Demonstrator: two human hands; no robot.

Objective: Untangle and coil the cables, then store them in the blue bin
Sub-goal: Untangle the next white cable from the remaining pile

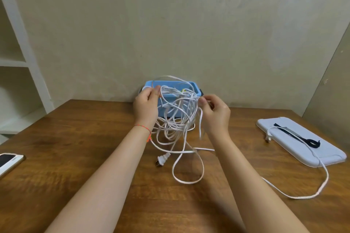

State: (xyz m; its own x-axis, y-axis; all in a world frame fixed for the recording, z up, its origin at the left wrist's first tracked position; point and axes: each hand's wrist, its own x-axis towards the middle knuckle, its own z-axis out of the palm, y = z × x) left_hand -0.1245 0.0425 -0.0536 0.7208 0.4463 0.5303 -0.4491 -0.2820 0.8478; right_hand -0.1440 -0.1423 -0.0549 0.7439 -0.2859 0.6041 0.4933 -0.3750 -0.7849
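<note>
A tangle of white cables [177, 117] hangs between my two hands above the wooden table [79, 159], in front of the blue bin [196, 88] by the wall. My left hand [145, 107] grips the top left of the bundle. My right hand [215, 113] pinches strands at its right side. Loose loops trail onto the table toward me, with a white two-pin plug [161, 160] lying below the bundle. One long strand runs right, under my right forearm, up to a second plug [268, 136].
A pale bin lid [310, 149] lies at the right, with a black strap [310, 141] and the long cable across it. A phone [8, 161] lies at the left table edge. White shelves [17, 62] stand at the left.
</note>
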